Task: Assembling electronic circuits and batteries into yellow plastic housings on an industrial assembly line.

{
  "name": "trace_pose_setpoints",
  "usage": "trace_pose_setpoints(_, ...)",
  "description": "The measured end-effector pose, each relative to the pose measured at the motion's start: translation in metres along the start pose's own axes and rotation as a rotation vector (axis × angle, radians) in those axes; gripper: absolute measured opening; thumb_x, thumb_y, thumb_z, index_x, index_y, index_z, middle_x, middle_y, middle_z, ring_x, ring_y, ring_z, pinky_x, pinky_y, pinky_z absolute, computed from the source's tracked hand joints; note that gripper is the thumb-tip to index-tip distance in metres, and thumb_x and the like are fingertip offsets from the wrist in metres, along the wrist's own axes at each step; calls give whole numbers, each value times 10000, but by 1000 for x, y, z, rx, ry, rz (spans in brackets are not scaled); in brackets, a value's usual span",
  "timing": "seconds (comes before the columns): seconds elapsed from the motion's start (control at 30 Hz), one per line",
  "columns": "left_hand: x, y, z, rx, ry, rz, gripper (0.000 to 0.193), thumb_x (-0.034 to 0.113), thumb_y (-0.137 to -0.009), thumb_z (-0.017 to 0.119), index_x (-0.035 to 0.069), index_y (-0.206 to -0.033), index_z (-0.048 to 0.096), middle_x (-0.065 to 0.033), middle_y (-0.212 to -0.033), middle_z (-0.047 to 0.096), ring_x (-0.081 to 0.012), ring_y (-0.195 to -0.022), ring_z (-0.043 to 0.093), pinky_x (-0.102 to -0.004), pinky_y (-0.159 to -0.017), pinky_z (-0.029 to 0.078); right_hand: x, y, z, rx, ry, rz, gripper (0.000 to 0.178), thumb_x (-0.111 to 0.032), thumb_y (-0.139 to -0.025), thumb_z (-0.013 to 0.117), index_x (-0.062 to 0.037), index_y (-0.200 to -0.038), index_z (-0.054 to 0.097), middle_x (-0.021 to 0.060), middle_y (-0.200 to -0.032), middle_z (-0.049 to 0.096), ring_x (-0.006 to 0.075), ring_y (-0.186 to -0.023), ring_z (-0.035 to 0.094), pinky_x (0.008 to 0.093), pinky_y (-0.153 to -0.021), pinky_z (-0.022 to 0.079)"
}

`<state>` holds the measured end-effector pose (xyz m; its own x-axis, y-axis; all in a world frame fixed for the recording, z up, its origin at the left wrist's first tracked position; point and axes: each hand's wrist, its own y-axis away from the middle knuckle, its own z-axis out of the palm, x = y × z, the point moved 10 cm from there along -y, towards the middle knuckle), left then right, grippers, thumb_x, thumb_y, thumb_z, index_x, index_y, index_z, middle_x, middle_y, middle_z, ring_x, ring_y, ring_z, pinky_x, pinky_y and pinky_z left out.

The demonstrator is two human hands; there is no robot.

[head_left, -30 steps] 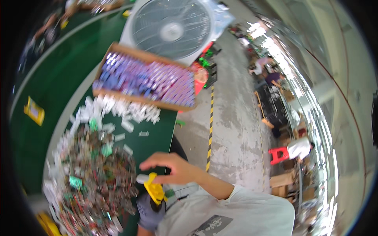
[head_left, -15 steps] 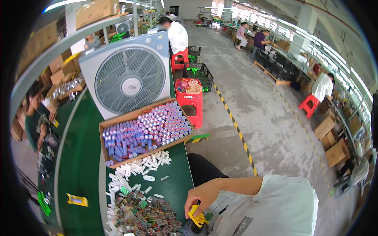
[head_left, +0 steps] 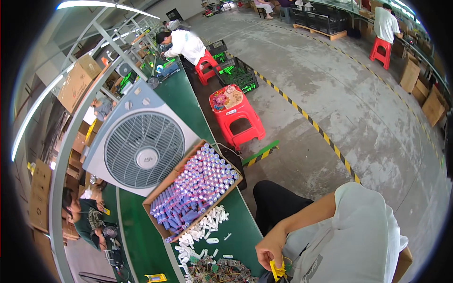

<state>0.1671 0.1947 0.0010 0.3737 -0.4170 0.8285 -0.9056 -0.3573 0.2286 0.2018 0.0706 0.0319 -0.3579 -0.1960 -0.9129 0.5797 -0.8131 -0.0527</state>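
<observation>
My right hand (head_left: 271, 250) is low in the view, beside the near edge of the green bench. Its fingers are closed on a yellow plastic piece (head_left: 277, 271), partly covered by the fingers and cut by the lower edge. Thin wires show close to it. My left hand does not show. Left of the right hand lies a heap of small circuit boards with wires (head_left: 219, 271). Behind this heap are scattered small white plastic parts (head_left: 200, 234). Farther back, an open cardboard box (head_left: 157, 216) holds many purple cylindrical battery cells (head_left: 203, 177).
A grey box fan (head_left: 137, 101) stands behind the batteries. A red stool (head_left: 243, 118) and black crates (head_left: 243, 75) with green parts stand along the bench. A yellow part (head_left: 155, 278) lies on the green belt. Across it, a co-worker (head_left: 87, 219) sits; another (head_left: 184, 46) works farther up.
The whole view has turned and tilted, so the bench now slants and sits lower. My right hand still grips the yellow piece, now nearer the lower edge.
</observation>
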Motion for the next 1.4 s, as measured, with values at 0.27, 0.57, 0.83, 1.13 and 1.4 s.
trace_pose_setpoints(0.27, 47, -50, 4, 123, 88, 79, 350, 204, -857, 599, 37, -1159, 537, -108, -1039, 609, -224, -907, 588, -332, -805, 474, 30, 19, 3, -123, -31, -123, 384, -169, -803, 730, 21, -1103, 585, 90, -1019, 649, 156, -924, 625, 284, -810, 500)
trace_pose_setpoints(0.57, 71, -52, -9, 379, 228, 98, 366, 163, -844, 598, 28, -1177, 530, -112, -1051, 606, -225, -923, 589, -332, -815, 471, 24, 18, -33, 13, -347, -22, 430, -161, -847, 689, 26, -1200, 528, 83, -1043, 645, 145, -917, 642, 269, -793, 532)
trace_pose_setpoints(0.83, 68, 14, -44, 607, 273, 61, 383, 127, -833, 597, 21, -1193, 523, -115, -1061, 603, -226, -937, 590, -331, -824, 469, 20, -1, 2, -185, -695, -79, 411, -100, -921, 598, -12, -1298, 460, 102, -1264, 553, 176, -1141, 567, 282, -960, 484)
trace_pose_setpoints(1.13, 77, 42, -35, 556, 357, 168, 406, 86, -820, 596, 12, -1212, 515, -119, -1072, 600, -227, -953, 591, -330, -834, 467, 47, -43, 8, 140, -1096, -310, 309, -52, -937, 545, -51, -1234, 460, 113, -1286, 492, 205, -1186, 525, 317, -1030, 450)
trace_pose_setpoints(1.4, 100, 90, -22, 547, 508, 282, 430, 49, -809, 595, 4, -1228, 508, -122, -1083, 598, -228, -967, 592, -330, -843, 464, 39, -51, 36, 214, -954, -479, 238, -80, -946, 537, -91, -1171, 462, 75, -1121, 584, 197, -1012, 613, 358, -933, 506)
